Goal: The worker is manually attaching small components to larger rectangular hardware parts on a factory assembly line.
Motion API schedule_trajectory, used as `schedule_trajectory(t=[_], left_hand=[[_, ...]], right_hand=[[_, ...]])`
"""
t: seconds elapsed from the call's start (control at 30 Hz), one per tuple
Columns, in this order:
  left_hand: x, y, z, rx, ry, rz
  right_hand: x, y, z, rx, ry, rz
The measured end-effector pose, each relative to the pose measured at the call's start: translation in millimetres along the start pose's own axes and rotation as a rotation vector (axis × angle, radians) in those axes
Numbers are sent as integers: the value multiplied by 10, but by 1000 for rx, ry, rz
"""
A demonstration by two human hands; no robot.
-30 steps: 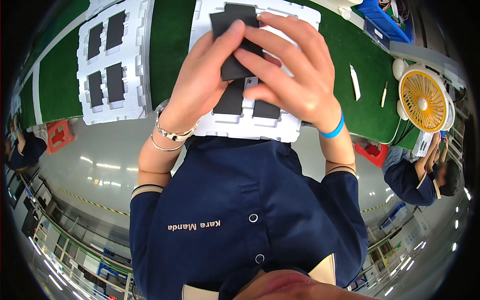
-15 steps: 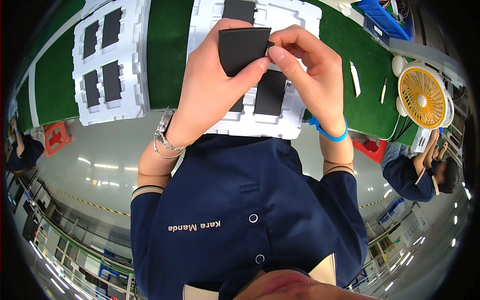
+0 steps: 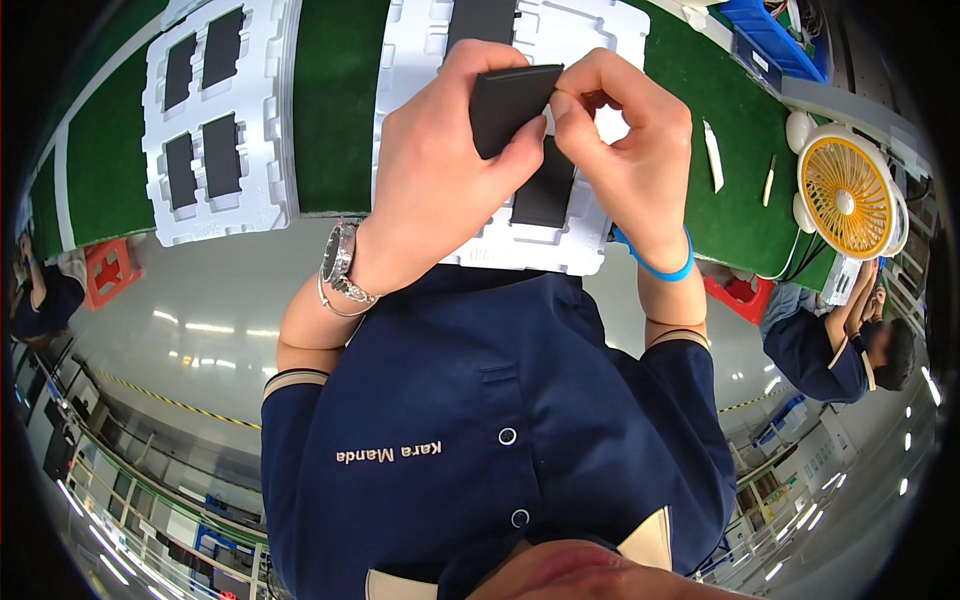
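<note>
My left hand (image 3: 440, 160) holds a flat black rectangular pack (image 3: 505, 105), which looks like a battery, tilted above a white moulded tray (image 3: 420, 25). The thumb lies across its lower face and the fingers are behind it. At the pack's upper right edge my right hand (image 3: 640, 150) pinches with thumb and index fingertip; whatever sits between those tips is hidden. Under my hands, the tray carries more such packs: one pack (image 3: 543, 195) lies partly covered below the right fingers, another pack (image 3: 482, 22) at the tray's far side.
A second white tray (image 3: 270, 150) with several black packs stands at left on the green bench mat (image 3: 335, 110). To the right lie a white tube-like item (image 3: 713, 157), a slim pen-like tool (image 3: 769, 182), a yellow-and-white fan (image 3: 845, 200) and a blue bin (image 3: 775, 40). A co-worker (image 3: 830, 345) sits far right.
The held pack has moved slightly right and tilted more. My left hand went right with it. The small dark tab seen earlier by my right fingertips is now hidden.
</note>
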State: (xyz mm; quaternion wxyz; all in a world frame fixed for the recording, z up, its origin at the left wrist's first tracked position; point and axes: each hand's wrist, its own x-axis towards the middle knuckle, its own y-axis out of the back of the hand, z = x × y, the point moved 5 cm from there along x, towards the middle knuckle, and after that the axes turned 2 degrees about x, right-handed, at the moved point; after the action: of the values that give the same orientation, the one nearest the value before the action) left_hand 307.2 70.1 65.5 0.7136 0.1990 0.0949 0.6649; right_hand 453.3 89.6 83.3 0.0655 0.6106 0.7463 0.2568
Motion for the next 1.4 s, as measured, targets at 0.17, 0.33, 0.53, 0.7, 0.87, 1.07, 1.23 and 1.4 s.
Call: schedule_trajectory(t=[0.17,0.33,0.53,0.7,0.87,1.07,1.23,1.4], left_hand=[[29,54,6,-16,10,22],[40,31,7,-132,108,-60],[42,-40,-71,-375,152,-190],[84,-39,-20,-644,313,-270],[90,-90,-75,-820,259,-273],[74,-105,-115,-790,294,-300],[41,-143,-153,-552,240,-244],[69,161,-192,259,-182,-8]], right_hand=[[-8,-4,114,306,-80,55],[-21,-4,140,507,-228,-13],[-16,-1,278,757,-344,-159],[-24,-65,324,1037,-458,-263],[13,-84,280,984,-456,-254],[110,26,174,687,-352,-156],[214,80,1,552,-423,-245],[428,400,320,232,-252,82]])
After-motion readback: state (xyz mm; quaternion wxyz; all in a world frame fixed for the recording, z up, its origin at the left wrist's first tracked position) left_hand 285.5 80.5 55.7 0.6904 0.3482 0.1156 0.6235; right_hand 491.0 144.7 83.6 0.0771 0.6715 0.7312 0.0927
